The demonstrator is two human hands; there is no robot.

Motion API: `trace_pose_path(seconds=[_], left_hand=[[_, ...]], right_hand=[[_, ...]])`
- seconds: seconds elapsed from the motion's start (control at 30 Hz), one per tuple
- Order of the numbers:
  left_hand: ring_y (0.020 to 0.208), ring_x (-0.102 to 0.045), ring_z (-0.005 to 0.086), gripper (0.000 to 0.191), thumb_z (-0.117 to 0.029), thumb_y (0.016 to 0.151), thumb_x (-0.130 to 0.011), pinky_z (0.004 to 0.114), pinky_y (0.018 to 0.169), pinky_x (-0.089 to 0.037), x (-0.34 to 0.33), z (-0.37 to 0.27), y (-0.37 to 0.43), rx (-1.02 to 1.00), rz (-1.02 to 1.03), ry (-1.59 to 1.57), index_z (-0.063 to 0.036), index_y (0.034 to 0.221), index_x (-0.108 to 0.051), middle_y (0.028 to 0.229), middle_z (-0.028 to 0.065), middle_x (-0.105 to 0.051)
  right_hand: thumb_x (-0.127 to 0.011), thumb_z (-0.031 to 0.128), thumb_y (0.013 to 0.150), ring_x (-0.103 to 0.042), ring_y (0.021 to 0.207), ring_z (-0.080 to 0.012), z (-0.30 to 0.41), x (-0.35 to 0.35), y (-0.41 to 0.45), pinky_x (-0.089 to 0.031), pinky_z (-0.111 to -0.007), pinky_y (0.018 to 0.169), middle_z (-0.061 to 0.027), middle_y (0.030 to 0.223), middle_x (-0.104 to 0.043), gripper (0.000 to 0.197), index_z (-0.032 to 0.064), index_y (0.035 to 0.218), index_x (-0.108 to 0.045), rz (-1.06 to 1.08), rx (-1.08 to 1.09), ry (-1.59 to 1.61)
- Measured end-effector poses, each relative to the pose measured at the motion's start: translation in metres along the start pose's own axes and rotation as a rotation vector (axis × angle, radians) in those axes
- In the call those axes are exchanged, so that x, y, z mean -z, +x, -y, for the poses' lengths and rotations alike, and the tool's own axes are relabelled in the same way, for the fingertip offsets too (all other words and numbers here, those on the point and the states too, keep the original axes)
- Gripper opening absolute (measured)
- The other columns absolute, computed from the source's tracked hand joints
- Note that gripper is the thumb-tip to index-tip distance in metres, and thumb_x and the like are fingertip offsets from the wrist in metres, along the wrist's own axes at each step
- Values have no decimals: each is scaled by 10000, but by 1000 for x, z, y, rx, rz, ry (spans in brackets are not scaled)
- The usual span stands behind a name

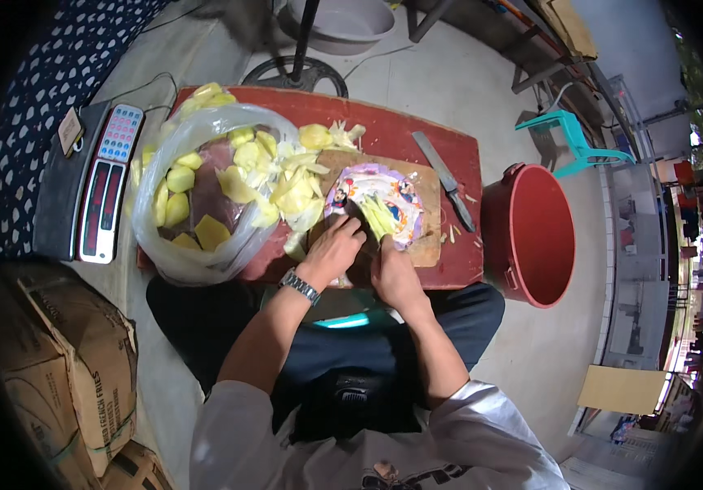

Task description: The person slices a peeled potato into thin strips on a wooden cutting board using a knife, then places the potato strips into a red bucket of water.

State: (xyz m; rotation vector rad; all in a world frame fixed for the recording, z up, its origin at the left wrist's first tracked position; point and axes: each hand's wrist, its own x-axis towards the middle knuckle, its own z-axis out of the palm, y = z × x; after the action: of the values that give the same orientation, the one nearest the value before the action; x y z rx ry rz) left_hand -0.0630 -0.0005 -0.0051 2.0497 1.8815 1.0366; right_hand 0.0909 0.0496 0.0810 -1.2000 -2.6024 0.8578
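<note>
A round plate with a lilac rim and printed cartoon figures [357, 177] rests on a wooden cutting board [430, 211]. Pale green cut strips [378, 214], apparently fruit, lie bunched over its middle. My right hand [399, 272] has thumb and fingers closed on the strips' near end. My left hand [333, 246], with a metal-band watch at the wrist, is at the plate's near left edge; its fingers curl downward, and what they hold is hidden. Left of the board stands an open clear plastic bag [149, 226] with peeled yellow-green fruit pieces [178, 208], possibly mango.
A knife [440, 165] lies on the red tabletop [388, 122], right of the board. Loose cut pieces [296, 190] heap between bag and board. A red bucket [501, 239] stands at right, a digital scale [103, 202] at left. Cardboard boxes [88, 343] sit lower left.
</note>
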Motion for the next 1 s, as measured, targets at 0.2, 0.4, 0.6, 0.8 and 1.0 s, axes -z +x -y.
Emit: trace_pose_path(seconds=[0.2,0.4,0.6,0.8,1.0], left_hand=[[1040,-564,342,55,-33,833,-624,428,914,-502,3,1,2,7,47,37,5,841,-663,973,148,-585],[1064,-568,333,130,-26,816,-589,423,931,-500,5,-2,-2,11,26,4,20,891,-684,1014,151,-598],[1030,-571,335,127,-22,816,-599,419,914,-505,3,6,3,5,-3,-49,20,900,-684,982,149,-602],[1113,-575,320,198,-21,820,-555,399,983,-493,4,4,-6,41,72,-79,11,961,-691,1068,149,-630],[1100,-575,321,187,-8,811,-554,402,972,-491,1,8,-6,7,3,-80,17,945,-682,1059,144,-630]], right_hand=[[-531,9,903,-588,830,-597,13,13,8,-459,-629,728,-403,771,-587,120,-83,968,-489,53,-76,40],[-573,47,905,-593,808,-585,9,7,0,-464,-617,713,-377,774,-603,191,-80,1010,-478,12,-29,36],[-573,49,921,-601,846,-575,11,13,14,-471,-604,730,-386,793,-605,180,-86,1000,-484,63,-97,32],[-574,50,916,-600,843,-574,-3,-1,8,-468,-599,709,-381,802,-609,183,-84,1006,-486,36,-31,46],[-574,55,908,-599,826,-574,7,-1,5,-474,-593,694,-386,801,-604,191,-82,1001,-478,32,-57,68]])
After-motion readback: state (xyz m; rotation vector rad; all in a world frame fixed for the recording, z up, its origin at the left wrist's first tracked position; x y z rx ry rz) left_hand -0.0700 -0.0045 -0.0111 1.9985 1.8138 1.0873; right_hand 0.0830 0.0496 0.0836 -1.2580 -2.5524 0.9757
